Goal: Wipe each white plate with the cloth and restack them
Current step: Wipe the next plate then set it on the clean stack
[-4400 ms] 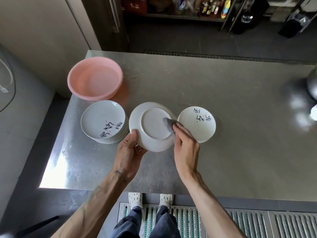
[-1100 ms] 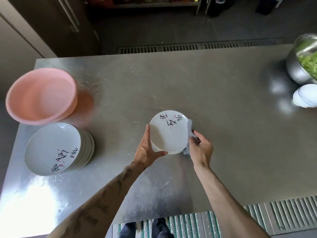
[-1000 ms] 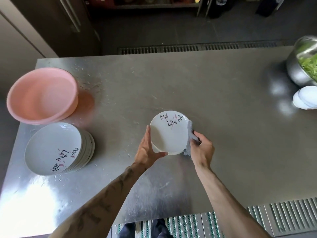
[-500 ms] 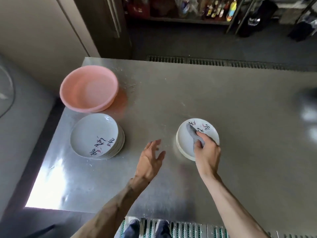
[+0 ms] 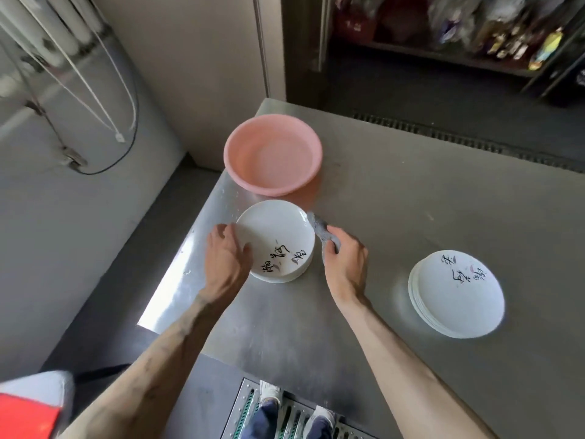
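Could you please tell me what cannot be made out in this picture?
Head view:
- Left stack: plate count hidden under the top plate.
- Left grip: fingertips hidden by its own back, hold unclear.
- Shelf goods: blurred.
- Red thing: cut off by the bottom-left corner.

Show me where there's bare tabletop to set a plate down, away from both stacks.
Bare steel table lies wide right of the pink basin, beyond the right stack; a narrower strip lies between that stack and the right hand holding the cloth. Crowded: the left corner, with basin, left stack and left hand on its rim.
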### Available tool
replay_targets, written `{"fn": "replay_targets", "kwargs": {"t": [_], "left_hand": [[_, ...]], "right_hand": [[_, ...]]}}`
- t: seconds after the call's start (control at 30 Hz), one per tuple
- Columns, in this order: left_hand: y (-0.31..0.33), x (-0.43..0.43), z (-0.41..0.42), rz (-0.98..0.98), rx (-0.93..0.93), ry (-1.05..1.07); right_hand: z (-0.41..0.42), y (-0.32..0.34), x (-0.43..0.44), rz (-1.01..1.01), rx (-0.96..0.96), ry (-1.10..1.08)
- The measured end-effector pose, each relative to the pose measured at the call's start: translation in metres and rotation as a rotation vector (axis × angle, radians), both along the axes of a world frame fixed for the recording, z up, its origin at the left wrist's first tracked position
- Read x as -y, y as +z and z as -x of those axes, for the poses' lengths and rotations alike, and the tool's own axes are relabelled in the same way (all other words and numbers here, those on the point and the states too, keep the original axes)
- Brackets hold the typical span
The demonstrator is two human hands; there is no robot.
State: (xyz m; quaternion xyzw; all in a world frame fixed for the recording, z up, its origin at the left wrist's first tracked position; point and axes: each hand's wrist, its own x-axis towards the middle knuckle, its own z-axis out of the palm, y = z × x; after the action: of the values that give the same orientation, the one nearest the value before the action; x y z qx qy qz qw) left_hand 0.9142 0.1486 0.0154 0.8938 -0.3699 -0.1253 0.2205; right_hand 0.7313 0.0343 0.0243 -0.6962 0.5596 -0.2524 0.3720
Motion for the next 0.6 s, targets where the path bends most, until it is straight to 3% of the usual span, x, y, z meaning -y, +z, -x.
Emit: {"fn": "replay_targets", "kwargs": {"t": [0.1,0.4,0.6], "left_hand": [[-0.008,0.003,-0.013,-0.023,-0.056,-0.014],[-0.005,0.014,-0.015,0.165,-0.236,0.182],[0.009,0.010,0.006,0.241,-0.375,0.138]], "right_hand": [[-0.020,-0.006,-0.001,-0.011,-0.024,0.032],[-0.033,-0.013,-0.008,-0.036,-0.050,-0.025],[-0.010,-0.004,-0.009,-0.055,-0.010,-0.122]]}}
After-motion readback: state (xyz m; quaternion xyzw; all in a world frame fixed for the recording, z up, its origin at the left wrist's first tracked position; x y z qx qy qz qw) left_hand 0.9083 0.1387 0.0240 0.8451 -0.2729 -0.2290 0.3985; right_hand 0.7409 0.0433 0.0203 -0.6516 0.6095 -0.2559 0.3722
